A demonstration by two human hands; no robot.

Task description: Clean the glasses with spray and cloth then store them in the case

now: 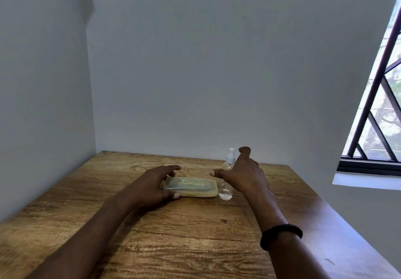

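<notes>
A closed, translucent yellowish glasses case (195,186) with printed lettering lies flat on the wooden table (173,235). My left hand (152,186) grips the case's left end, thumb on the near edge and fingers curved over the far edge. A small clear spray bottle (226,189) with a white nozzle stands upright just right of the case. My right hand (243,175) hovers in front of the bottle with fingers spread, partly hiding it and holding nothing. No glasses and no cloth are in view.
The table sits in a corner, with a grey wall (43,105) on the left and another behind. A window with a dark metal grille (373,116) is at the right. A black band (281,236) circles my right wrist.
</notes>
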